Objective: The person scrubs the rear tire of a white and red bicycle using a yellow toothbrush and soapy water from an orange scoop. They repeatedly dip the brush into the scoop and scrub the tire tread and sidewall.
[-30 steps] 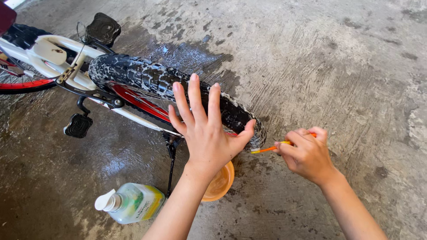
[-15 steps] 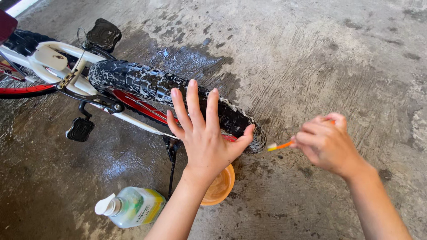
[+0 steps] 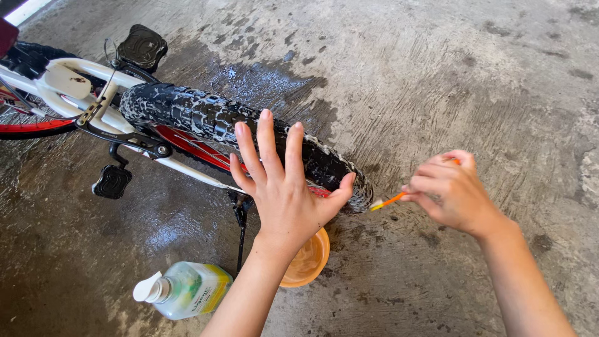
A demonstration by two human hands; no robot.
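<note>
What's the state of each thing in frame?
Tyre: wet, soapy, off the ground on its stand.
Left hand: open, flat on the tyre.
Right hand: shut on a toothbrush, bristles just off the tyre.
Bowl: upright, partly hidden by the left arm.
Bottle: lying down, cap flipped open.
Floor: wet near the bike.

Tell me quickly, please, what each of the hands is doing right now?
Left hand: open, fingers spread, palm resting on the soapy bicycle tyre.
Right hand: closed around an orange toothbrush, bristle end close to the tyre's edge.
</note>
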